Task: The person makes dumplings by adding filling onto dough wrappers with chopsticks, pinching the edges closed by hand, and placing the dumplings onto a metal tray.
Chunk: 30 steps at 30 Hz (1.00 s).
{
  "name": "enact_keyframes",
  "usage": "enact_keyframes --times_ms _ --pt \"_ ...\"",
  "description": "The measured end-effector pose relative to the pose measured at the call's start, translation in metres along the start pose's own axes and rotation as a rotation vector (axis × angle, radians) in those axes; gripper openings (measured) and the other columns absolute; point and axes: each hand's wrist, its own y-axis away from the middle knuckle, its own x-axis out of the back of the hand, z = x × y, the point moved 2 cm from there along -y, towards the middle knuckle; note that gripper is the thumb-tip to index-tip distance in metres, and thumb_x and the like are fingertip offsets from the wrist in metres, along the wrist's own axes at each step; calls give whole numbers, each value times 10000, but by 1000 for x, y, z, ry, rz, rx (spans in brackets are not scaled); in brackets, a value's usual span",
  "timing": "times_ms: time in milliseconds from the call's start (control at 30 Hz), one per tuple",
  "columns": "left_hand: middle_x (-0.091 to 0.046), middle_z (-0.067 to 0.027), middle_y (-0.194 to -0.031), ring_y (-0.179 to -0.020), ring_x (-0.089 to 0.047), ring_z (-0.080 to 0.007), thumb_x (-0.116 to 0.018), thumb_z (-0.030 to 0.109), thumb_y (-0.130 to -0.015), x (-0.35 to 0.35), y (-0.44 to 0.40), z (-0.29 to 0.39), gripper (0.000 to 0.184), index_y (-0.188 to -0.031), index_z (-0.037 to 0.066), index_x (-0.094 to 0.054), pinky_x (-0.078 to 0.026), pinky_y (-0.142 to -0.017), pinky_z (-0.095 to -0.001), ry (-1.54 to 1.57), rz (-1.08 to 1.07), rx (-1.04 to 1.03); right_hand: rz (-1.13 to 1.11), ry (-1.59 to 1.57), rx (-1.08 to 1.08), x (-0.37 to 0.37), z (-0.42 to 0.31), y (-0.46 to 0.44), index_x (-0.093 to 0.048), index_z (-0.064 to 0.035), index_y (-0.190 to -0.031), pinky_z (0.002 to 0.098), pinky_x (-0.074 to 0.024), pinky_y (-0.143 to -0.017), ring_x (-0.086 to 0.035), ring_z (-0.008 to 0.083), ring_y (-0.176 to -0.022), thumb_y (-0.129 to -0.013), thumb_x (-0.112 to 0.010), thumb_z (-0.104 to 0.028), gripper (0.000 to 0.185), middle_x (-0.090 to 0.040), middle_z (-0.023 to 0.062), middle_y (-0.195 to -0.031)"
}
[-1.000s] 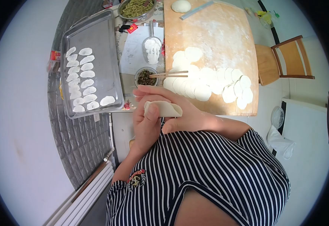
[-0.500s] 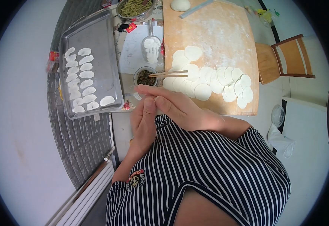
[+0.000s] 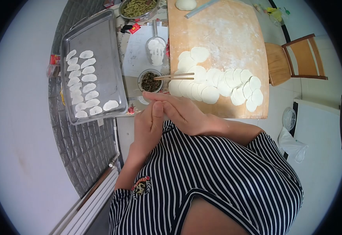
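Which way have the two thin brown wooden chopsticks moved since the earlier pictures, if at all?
No, in no direction: against the pale rectangular wooden board, the chopsticks show no shift and cross its left edge at the same place.

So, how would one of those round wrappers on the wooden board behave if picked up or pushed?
The round wrappers look thin and lie flat, so one would probably droop when lifted. They overlap, so a neighbour may cling or drag along. The white dusting on the wooden board looks like flour, so a pushed wrapper might slide fairly easily.
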Motion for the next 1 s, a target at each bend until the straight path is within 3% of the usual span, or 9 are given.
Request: enact_keyframes --times_ms 300,367,400,467,567,700,767,900,1000 --pt "-669 -163 -742 -656 -663 -295 -399 246 -1036 8 -1 -13 365 -926 -14 -631 -473 -570 -358 10 -36 75 -16 -274 -152 -4 3 -3 -407 49 -1399 352 -363 -1088 -459 259 -1317 -1022 -410 -148 425 -489 202 -1403" --pt "-717 -141 -928 -917 -693 -285 -419 295 -1033 16 -5 -4 381 -994 5 -662 -520 -808 -346 123 78 -86 124 -446 -181 -5 -2 -4 -401 41 -1404 336 -366 -1086 -435 225 -1329 -998 -477 -125 445 -477 182 -1411" --pt "-717 -141 -928 -917 -693 -285 -419 295 -1033 21 -10 -7 381 -994 5 -662 -520 -808 -346 122 79 -85 171 -503 -189 -5 -4 -5 -399 38 -1405 331 -366 -1086 -428 214 -1333 -990 -500 -117 455 -473 176 -1414" --pt "-686 -138 -1130 -1183 -590 -325 -495 383 -988 30 -19 -5 405 -1092 31 -666 -396 -1058 -429 -156 1 -541 39 -730 -214 -3 -8 -6 -481 26 -1333 283 -448 -991 -566 174 -1161 -935 -588 -93 429 -616 135 -1212" --pt "-647 -135 -1217 -1286 -498 -357 -625 430 -867 27 -18 -4 490 -1167 43 -644 -285 -1124 -513 -38 -81 -477 -55 -297 -297 5 -12 -1 -572 0 -1245 268 -497 -905 -626 151 -1044 -907 -608 -62 346 -654 102 -1120" --pt "-638 -124 -1239 -1276 -511 -353 -712 412 -754 20 -9 7 585 -1207 51 -629 -293 -1118 -523 260 -31 -242 54 -356 -261 2 -13 -1 -610 -11 -1178 268 -513 -847 -634 120 -975 -891 -622 -17 288 -676 69 -1027" --pt "-613 -114 -1286 -1303 -482 -354 -757 392 -677 23 -13 7 678 -1249 59 -609 -284 -1124 -529 -51 -95 -438 43 -160 -213 3 -4 3 -626 -19 -1144 280 -517 -768 -658 148 -851 -891 -617 -55 256 -680 59 -1014" --pt "-618 -115 -1281 -1294 -496 -339 -752 384 -683 27 -16 -11 667 -1251 63 -615 -278 -1130 -524 -209 -119 -690 8 -105 -176 -3 5 7 -628 -30 -1141 274 -515 -770 -659 145 -860 -909 -618 -80 238 -688 53 -1004" --pt "-649 -123 -1226 -1261 -533 -318 -728 369 -720 26 -17 -8 581 -1196 46 -649 -292 -1126 -516 -201 -84 -612 57 -203 -203 -4 2 3 -617 -15 -1184 267 -528 -813 -668 155 -928 -946 -591 -94 252 -690 71 -1020"
